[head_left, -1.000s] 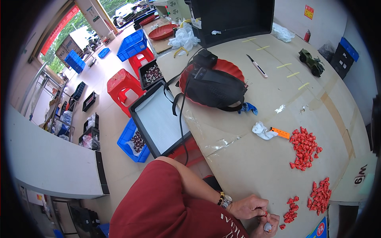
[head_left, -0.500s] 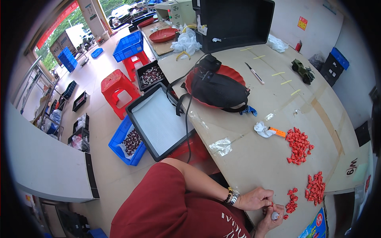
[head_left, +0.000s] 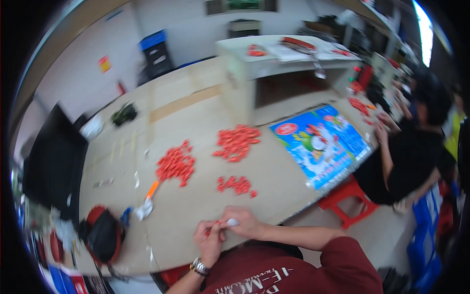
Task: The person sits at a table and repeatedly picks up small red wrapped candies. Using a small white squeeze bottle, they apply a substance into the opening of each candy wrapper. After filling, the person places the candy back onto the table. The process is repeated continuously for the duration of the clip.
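At the table's near edge my two hands are held together. My left hand [head_left: 207, 245], with a metal watch on its wrist, is closed on a small red piece [head_left: 209, 232]; fingers hide most of it. My right hand [head_left: 246, 223] is curled around a small whitish, bottle-like thing [head_left: 232, 222], whose rounded end shows close to the red piece. Just beyond them lies a small group of glossy red pieces [head_left: 236, 185]. Two larger heaps of red pieces [head_left: 176, 164] and red pieces [head_left: 237, 142] sit farther off. Motion blur softens the details.
Left of the heaps lie an orange strip [head_left: 152, 189], crumpled white tissue [head_left: 144, 209] and a black bag [head_left: 104, 235] on a red tray. A green toy vehicle [head_left: 124, 113] stands farther back. Right are a blue printed sheet [head_left: 320, 144], a white shelf [head_left: 235, 78] and a seated co-worker [head_left: 411, 147].
The view has swung to the right, bringing the blue sheet, the shelf and the co-worker into full sight. My hands stay together, still holding the red piece and the whitish thing.
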`<state>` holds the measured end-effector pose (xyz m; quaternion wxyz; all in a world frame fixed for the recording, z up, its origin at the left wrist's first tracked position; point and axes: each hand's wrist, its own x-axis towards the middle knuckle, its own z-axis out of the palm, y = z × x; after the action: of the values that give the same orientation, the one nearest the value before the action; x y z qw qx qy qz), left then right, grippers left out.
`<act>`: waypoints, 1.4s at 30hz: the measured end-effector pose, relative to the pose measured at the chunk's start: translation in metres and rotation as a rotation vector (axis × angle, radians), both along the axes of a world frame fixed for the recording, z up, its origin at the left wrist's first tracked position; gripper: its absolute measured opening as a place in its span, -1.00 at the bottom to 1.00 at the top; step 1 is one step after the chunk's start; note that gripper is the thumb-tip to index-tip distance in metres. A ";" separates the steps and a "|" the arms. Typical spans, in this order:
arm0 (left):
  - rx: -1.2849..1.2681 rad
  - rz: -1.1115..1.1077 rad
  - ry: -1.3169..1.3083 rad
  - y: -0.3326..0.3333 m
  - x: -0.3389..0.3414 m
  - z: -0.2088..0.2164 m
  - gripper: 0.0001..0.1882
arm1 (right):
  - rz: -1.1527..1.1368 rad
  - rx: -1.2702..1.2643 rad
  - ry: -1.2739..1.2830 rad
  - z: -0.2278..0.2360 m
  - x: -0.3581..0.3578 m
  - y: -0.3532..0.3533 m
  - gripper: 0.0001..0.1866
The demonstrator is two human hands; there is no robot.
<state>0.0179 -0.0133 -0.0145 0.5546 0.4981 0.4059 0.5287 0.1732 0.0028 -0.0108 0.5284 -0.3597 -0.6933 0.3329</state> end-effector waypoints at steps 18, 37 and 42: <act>-0.098 0.010 -0.018 -0.015 0.017 0.022 -0.85 | -0.015 0.056 0.104 -0.004 0.004 -0.012 -0.75; 0.110 0.023 -0.015 -0.008 0.005 0.004 -0.95 | -0.027 0.065 0.107 -0.005 -0.001 -0.005 -0.89; 0.163 0.033 0.030 -0.009 0.012 0.009 -0.94 | -0.038 0.072 0.142 0.010 0.003 -0.011 -0.89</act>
<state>0.0301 -0.0225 -0.0052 0.4973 0.5426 0.3779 0.5616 0.1765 -0.0080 -0.0010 0.5951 -0.3292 -0.6586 0.3222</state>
